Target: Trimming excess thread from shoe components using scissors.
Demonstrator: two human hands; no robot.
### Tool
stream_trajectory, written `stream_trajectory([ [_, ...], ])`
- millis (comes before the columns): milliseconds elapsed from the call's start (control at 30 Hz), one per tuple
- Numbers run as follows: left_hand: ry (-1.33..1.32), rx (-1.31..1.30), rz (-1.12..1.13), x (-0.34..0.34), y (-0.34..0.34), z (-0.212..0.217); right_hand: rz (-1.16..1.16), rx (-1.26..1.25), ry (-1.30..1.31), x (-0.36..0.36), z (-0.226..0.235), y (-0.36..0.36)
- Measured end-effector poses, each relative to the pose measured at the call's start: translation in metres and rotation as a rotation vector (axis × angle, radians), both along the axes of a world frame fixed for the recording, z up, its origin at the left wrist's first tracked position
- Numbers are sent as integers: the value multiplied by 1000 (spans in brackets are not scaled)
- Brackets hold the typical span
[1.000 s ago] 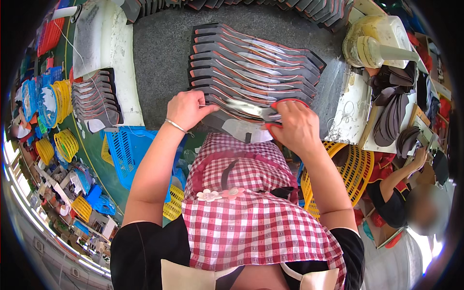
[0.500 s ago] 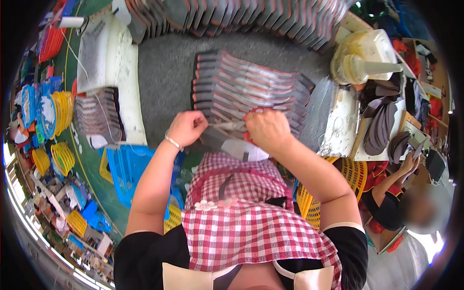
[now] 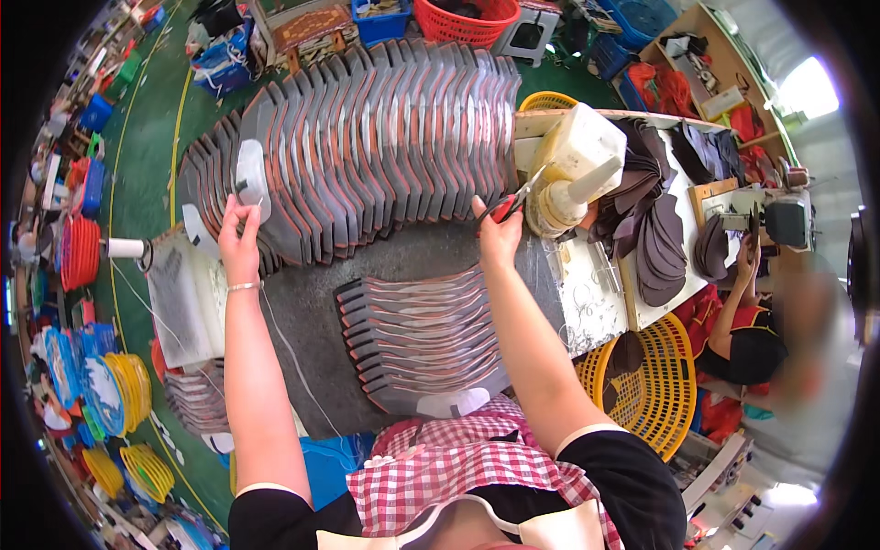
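A long row of overlapping grey curved panels with orange edges [image 3: 394, 137] runs across the far side of the dark work surface. My left hand [image 3: 240, 240] is at the row's left end, fingers pinched at the lower edge of a white end patch [image 3: 249, 170]. What they grip is too small to make out. In my right hand [image 3: 500, 236], close to the row's right end, are scissors [image 3: 510, 205] with red and black handles, blades pointing away to the right. Nearer me lies a shorter stack of similar panels [image 3: 422, 330]. A thin thread [image 3: 298, 367] trails from near my left wrist towards the front edge.
A yellowish plastic container [image 3: 577, 151] and a glue pot [image 3: 555, 209] stand right of the row. Dark curved pieces [image 3: 655, 247] lie farther right. A yellow basket [image 3: 655, 385] stands below the table. Another person's hand [image 3: 747, 261] works at the far right.
Both hands have moved away from the near stack to the far row, left hand to its left end, right hand with scissors to its right end. The view has shifted forward.
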State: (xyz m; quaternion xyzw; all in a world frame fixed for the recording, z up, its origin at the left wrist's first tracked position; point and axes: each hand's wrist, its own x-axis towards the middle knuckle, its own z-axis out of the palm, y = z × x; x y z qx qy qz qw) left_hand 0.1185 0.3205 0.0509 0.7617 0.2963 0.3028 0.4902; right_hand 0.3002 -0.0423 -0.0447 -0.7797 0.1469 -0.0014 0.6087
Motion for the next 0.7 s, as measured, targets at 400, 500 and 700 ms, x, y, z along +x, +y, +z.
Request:
stream_trajectory([
  [400,-16,-577,-71,41,15,21,-293,657,5,-22,7,80],
  [500,-140,-745,-250,35,14,51,-365,656,-90,-14,57,91],
  [700,-350,-797,-324,15,-7,52,55,404,-544,-23,173,65],
])
